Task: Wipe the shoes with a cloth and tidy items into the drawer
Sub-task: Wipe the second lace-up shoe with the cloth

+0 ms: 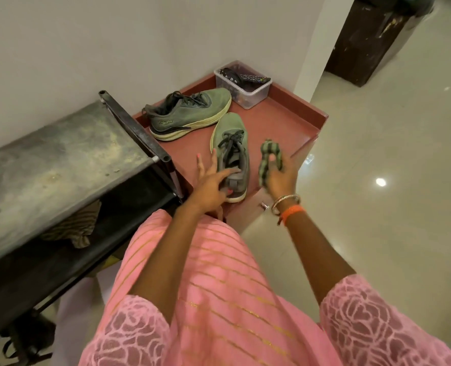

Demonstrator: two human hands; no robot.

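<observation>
Shoes are sitting on the red cabinet top (277,120): the near shoe (231,151) is lying toes toward twelve o'clock while the left hand (210,180), fingers spread, is resting on its heel – likely steadying it for wiping – and the far shoe (188,113) is waiting at eleven o'clock. The right hand (281,178) is gripping a bunched striped cloth (269,159) just at three o'clock of that shoe, while a clear tub (245,87) is occupying the corner, a dark metal rack (60,159) is standing at nine o'clock, and pale glossy tiles (393,154) are spreading beyond
</observation>
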